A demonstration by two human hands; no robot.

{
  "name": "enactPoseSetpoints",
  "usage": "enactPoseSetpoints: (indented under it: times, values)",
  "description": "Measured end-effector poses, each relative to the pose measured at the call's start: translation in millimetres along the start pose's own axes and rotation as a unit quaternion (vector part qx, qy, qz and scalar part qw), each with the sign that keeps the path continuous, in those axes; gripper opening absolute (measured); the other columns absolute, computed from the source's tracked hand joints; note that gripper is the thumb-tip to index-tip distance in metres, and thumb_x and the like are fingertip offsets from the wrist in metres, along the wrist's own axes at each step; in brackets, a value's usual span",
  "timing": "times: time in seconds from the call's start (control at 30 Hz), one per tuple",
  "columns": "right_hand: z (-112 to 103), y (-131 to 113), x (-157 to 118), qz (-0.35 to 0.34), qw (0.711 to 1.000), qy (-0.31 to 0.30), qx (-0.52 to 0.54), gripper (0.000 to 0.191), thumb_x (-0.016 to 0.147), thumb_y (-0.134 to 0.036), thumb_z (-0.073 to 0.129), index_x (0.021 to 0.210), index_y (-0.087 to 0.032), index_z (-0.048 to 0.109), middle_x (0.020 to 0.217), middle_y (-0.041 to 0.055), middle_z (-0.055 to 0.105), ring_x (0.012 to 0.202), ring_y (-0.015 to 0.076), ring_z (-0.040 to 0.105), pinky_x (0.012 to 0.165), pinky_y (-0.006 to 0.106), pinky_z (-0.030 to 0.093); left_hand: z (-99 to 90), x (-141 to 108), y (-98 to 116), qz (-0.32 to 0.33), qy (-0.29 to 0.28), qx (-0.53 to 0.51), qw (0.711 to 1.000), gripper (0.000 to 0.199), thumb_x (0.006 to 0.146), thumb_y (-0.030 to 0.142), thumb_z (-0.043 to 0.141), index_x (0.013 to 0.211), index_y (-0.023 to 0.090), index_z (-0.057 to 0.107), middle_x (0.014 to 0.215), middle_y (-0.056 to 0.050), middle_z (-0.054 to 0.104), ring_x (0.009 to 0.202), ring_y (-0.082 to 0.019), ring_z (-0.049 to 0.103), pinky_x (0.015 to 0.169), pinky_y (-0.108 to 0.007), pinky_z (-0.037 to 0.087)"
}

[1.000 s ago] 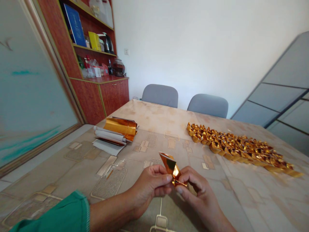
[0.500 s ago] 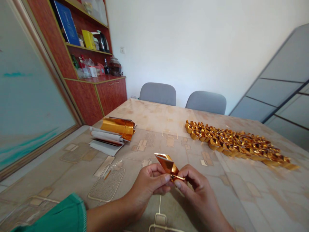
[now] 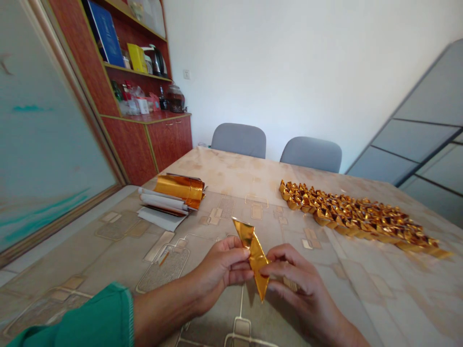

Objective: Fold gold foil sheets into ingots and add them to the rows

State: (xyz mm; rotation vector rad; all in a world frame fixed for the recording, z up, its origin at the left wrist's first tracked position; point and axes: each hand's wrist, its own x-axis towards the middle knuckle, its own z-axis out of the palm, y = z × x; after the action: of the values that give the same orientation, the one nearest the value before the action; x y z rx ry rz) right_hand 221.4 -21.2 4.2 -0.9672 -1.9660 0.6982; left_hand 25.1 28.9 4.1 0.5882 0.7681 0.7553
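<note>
Two bare hands hold one folded gold paper above the near middle of the table. On the table's left side, the left hand pinches the piece narrowly between thumb and fingers; across from it, the right hand has its fingertips closed on the lower right edge. How hard either one presses, I can't tell.

Around them the table carries two groups, both well apart from the hands. Toward its left edge lies a stack of gold and whitish sheets, some curled, one pale sheet flat beneath. Along its right side runs a dense block of folded gold pieces, set close in rows. Behind the table's far edge stand two grey chairs; to the left beyond it is a reddish cabinet holding a blue folder-like item, a yellow pack, a kettle and a jar.

The table hides the chairs' lower parts. The piece covers some left fingertips, and the right thumb's tip is hard to make out. The cabinet's top and the green sleeve are cut off; the small shelf items blur together.
</note>
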Motion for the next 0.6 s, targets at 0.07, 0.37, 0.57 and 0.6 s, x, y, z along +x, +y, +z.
enactPoseSetpoints:
  times: [0.07,0.37,0.57,0.6]
  values:
    - [-1,0,0,-0.006,1.000,0.004,-0.019,0.026,0.095,-0.019,0.060,0.114,-0.035,0.068,0.103,0.0036,0.058,0.095,0.0189,0.058,0.079,0.032,0.049,-1.3,1,0,-0.013,-0.019,0.000,1.000,0.040,0.061,0.026,0.086,0.088,0.013,0.060,0.079,-0.004,0.072,0.064,-0.010,0.067,0.060,-0.019,0.055]
    - [7,-1,1,0.084,0.993,0.046,0.065,0.022,0.096,-0.036,0.060,0.078,-0.023,0.060,0.085,0.0006,0.056,0.080,0.0168,0.055,0.071,0.029,0.042,-1.1,1,-11,-0.015,-0.025,0.015,0.999,0.044,0.058,0.030,0.091,0.083,0.013,0.060,0.074,-0.001,0.070,0.058,-0.007,0.063,0.054,-0.017,0.050]
    - [19,11,-3,0.177,0.967,0.111,0.144,0.027,0.092,-0.044,0.063,0.079,-0.021,0.056,0.073,-0.0012,0.054,0.068,0.0152,0.048,0.062,0.027,0.037,0.7,-2,-13,0.036,-0.003,0.073,0.997,0.044,0.062,0.035,0.090,0.089,0.012,0.064,0.080,-0.004,0.071,0.071,-0.014,0.070,0.056,-0.019,0.050]
    - [20,11,-3,0.187,0.965,0.113,0.143,0.029,0.091,-0.045,0.064,0.078,-0.020,0.056,0.072,-0.0014,0.053,0.067,0.0150,0.046,0.061,0.027,0.036,0.7,-2,-13,0.049,-0.001,0.091,0.995,0.043,0.063,0.037,0.089,0.089,0.012,0.064,0.078,-0.004,0.071,0.070,-0.014,0.069,0.056,-0.020,0.050]
